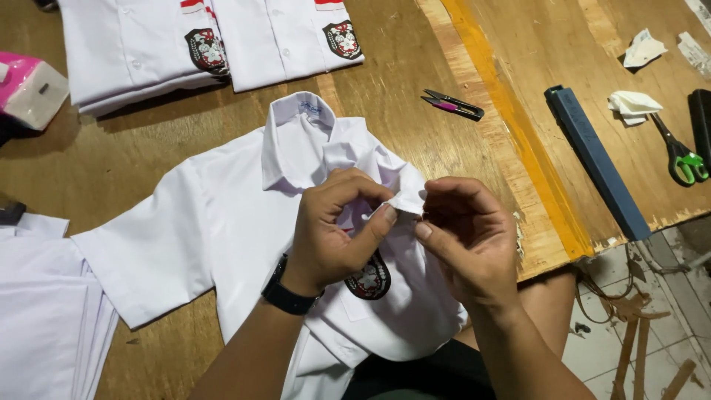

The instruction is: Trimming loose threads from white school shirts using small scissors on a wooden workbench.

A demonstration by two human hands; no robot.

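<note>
Shirt (pixel 222 222) lies face up on the table (pixel 415 67), collar toward the far side, hem hanging off the near edge over the lap. Both hands work at its front, just below the collar.

Left hand (pixel 333 230): closed in a pinch, thumb and forefinger clamped on a raised fold of white cloth. A black watch sits on the wrist.

Right hand (pixel 466 237): fingers curled, tips meeting the same fold from the other side. Whether it grips cloth or something small such as a thread is hard to make out; the fingertips hide it.

Hidden or cut off:
- Badge (pixel 368 280) on the shirt's chest, dark, shield-shaped, with red and white inside; top half covered by the left hand.
- A small red mark beside the left thumb, mostly covered.
- Stack of folded white cloth (pixel 37 326) at near left, cut by the frame.
- Pink-and-white pack (pixel 29 89) at far left, cut off at the edge.
- Dark object at the right edge, only a strip showing.

Labels by place: two folded shirts (pixel 207 44) at the far side, each with the same dark badge and a red-and-white strip above it, strips cut by the top edge.

Also on the table: snips (pixel 453 105) with a pink grip, well past the hands; long blue bar (pixel 596 163); green-handled scissors (pixel 685 159); crumpled white scraps (pixel 633 105).
</note>
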